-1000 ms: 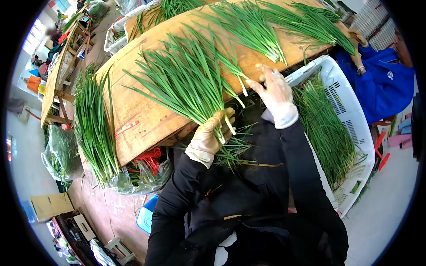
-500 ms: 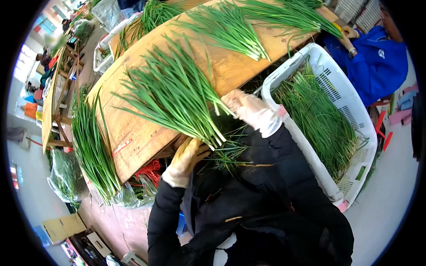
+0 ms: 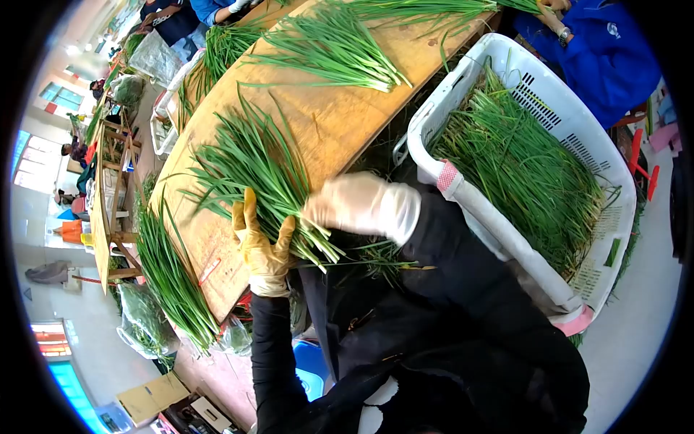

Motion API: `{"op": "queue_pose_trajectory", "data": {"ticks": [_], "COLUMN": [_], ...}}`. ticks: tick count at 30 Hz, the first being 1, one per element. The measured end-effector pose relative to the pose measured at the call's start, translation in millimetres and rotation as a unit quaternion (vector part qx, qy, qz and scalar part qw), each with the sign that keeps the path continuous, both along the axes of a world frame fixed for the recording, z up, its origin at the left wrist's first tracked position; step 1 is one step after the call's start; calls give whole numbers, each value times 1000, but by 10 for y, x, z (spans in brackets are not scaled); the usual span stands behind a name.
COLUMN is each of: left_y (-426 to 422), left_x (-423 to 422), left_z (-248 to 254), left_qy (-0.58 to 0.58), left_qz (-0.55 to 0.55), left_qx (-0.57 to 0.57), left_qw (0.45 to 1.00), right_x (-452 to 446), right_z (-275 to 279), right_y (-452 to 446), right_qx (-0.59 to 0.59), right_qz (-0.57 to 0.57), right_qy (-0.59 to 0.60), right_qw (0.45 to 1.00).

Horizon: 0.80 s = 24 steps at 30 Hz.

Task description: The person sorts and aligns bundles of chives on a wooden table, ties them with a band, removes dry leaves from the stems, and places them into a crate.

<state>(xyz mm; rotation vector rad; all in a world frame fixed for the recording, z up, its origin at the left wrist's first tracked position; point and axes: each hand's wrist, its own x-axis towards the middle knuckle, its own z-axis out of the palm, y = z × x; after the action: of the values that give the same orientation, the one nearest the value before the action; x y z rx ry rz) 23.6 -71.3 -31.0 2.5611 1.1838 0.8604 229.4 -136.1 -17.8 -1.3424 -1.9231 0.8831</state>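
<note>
A bunch of garlic chives [image 3: 253, 170] lies at the near edge of the wooden table, its pale stem ends pointing toward me. My left hand [image 3: 264, 249], in a yellowish glove, rests against the bunch's left side with fingers spread apart. At the stems' right side is my right hand [image 3: 361, 206], also gloved and smeared by motion; its fingertips meet the stems, but their grip is unclear. Loose green leaves [image 3: 379, 260] lie on my dark apron below the stems.
The wooden table [image 3: 340, 134] also carries another chive bunch [image 3: 340, 54]. More chives [image 3: 173, 275] hang over its left edge. A white basket [image 3: 499, 267] of chives stands at my right. Beyond it sits a person in a blue sleeve [image 3: 600, 58]. Plastic bags [image 3: 141, 318] lie at left.
My left hand has risen from under the stems to the bunch's left side, fingers spreading. My right hand has moved left onto the stems. The bunch is drawn together, and the view has shifted.
</note>
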Motion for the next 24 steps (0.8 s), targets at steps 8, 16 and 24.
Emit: {"op": "queue_pose_trajectory", "data": {"ticks": [8,16,24], "left_y": [-53,366,1349], "left_x": [109,229,1734], "left_z": [-8,-310,-453], "left_qy": [24,58,-2], "left_qz": [-5,-77,-135], "left_qx": [5,51,-17], "left_qw": [1000,994,991], "right_x": [595,643,1298], "right_z": [-468,-346,-147], "right_y": [827,-1242,-2862], "right_qx": [299,66,7], "right_qz": [-96,136,-238], "right_qy": [-297,-15,39], "right_qw": [902,988,970]}}
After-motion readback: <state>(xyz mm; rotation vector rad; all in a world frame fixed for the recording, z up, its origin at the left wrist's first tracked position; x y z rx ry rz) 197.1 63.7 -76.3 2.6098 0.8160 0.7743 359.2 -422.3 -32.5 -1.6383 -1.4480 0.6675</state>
